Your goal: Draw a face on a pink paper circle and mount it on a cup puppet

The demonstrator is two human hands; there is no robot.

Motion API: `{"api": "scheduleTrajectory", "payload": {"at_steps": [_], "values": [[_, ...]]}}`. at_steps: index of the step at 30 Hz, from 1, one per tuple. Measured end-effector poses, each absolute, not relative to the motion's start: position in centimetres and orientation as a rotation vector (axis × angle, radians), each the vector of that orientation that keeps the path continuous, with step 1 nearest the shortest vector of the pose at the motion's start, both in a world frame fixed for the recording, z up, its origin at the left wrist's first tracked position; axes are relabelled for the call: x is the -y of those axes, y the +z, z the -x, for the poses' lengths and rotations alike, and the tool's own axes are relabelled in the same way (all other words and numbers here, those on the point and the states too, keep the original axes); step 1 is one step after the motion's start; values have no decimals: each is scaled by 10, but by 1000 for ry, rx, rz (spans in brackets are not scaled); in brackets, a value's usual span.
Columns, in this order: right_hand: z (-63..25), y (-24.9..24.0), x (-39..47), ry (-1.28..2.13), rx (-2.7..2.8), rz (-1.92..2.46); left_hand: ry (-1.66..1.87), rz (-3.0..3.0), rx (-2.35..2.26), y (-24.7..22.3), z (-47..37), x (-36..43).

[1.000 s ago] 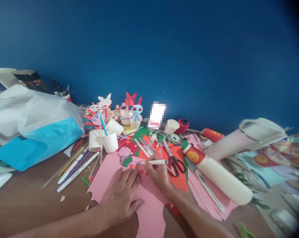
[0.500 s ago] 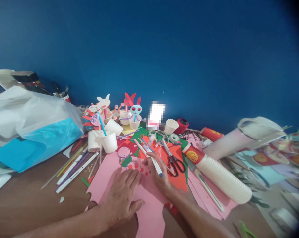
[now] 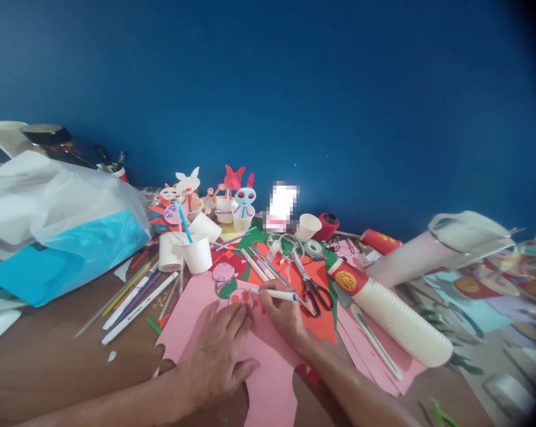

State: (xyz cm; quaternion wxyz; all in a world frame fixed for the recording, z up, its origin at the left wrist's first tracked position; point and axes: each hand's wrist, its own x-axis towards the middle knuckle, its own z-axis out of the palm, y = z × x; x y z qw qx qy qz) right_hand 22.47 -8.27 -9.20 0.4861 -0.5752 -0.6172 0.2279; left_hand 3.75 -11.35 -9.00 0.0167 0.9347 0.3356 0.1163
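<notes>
Desk against a blue wall (image 3: 339,107); one person working, both bare hands in view.

Left hand (image 3: 221,350): palm down on a pink sheet (image 3: 270,370), fingers close together, thumb spread out to the side. Grips nothing that I can see; it just presses the paper. Its fingertips reach a small drawing with red spots (image 3: 246,295) near the sheet's upper part and cover some of it.

Right hand (image 3: 284,314): narrow pinch, thumb and fingers closed round a white marker (image 3: 284,294). The pen lies almost level, tip toward the drawing, blue end pointing right. Whether the tip touches the paper, I can't tell.

Just above the drawing: a pink-headed paper figure (image 3: 223,274) with a green body.

Right of the hand: black-handled scissors (image 3: 316,295) on an orange sheet (image 3: 324,329), then a long stack of paper cups (image 3: 401,323) lying on its side.

Left of the pink sheet: pens and sticks (image 3: 139,308) in a loose slanting row; two white cups (image 3: 197,255) stand near its top corner. Behind these, animal-headed figures (image 3: 245,198) rise from cups.
</notes>
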Motion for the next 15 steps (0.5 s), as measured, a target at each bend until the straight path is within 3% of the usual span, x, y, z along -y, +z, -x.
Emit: {"api": "scheduleTrajectory", "payload": {"at_steps": [15], "values": [[-224, -94, 81, 584, 1527, 1448, 335, -2881, -1044, -92, -39, 114]]}}
